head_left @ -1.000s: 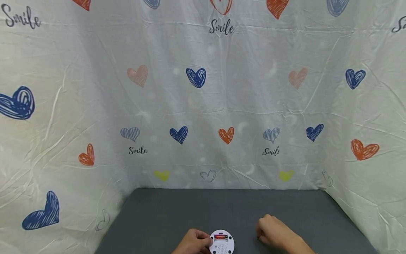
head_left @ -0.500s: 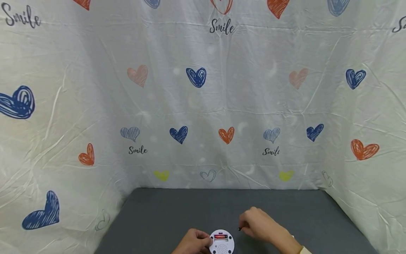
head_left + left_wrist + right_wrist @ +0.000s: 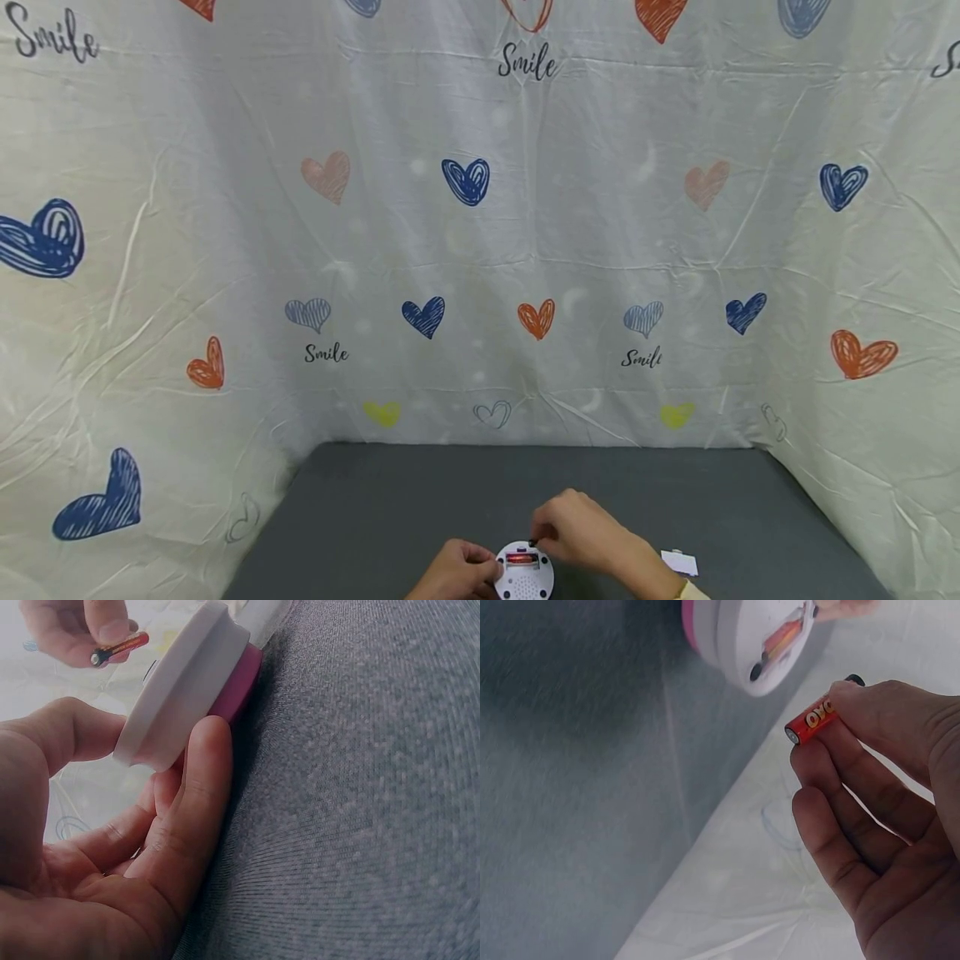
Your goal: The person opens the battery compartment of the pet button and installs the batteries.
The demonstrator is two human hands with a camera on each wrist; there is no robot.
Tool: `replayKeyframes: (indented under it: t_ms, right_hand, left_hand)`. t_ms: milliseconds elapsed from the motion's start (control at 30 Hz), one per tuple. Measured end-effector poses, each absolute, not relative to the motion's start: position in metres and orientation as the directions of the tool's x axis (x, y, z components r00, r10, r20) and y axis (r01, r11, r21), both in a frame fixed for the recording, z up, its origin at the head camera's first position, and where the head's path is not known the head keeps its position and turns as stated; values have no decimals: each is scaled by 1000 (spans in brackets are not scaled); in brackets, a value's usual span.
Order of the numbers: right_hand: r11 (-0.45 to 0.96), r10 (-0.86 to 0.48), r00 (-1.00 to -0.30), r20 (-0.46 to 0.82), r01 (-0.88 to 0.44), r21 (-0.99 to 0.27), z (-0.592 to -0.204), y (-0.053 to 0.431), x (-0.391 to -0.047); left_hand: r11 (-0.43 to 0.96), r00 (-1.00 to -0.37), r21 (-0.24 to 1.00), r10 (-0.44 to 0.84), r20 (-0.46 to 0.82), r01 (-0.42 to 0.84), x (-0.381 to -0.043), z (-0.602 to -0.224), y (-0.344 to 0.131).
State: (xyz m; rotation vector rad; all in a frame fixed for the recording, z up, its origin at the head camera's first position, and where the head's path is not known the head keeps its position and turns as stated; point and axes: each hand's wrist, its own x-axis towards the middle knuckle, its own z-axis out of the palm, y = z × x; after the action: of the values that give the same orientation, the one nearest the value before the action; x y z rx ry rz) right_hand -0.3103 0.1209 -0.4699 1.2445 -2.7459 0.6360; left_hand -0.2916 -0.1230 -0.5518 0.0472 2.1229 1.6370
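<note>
My left hand grips the left edge of a round white device, thumb on its upper face and fingers along its side. A pink part shows on its underside in the left wrist view. The compartment in its upper face is uncovered, and a red battery lies in it. Just above the device's far right edge, my right hand pinches another red battery with black ends between thumb and fingers. In the right wrist view this battery is apart from the device.
A small white cover lies on the dark grey table, to the right of my right forearm. White cloth printed with hearts hangs behind the table and along both sides.
My right hand has moved left with its battery, from the table's right part to over the device. The white cover has come into view behind the forearm. The left hand has stayed put.
</note>
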Motion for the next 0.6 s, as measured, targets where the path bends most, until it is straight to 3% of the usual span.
replayKeyframes:
  t_ms: [600]
  right_hand:
    - [554,-734,-644,217,-752,-357,-483,96,-308]
  left_hand:
    - [236,-891,945,341,-299,-227,-289,-555,-126]
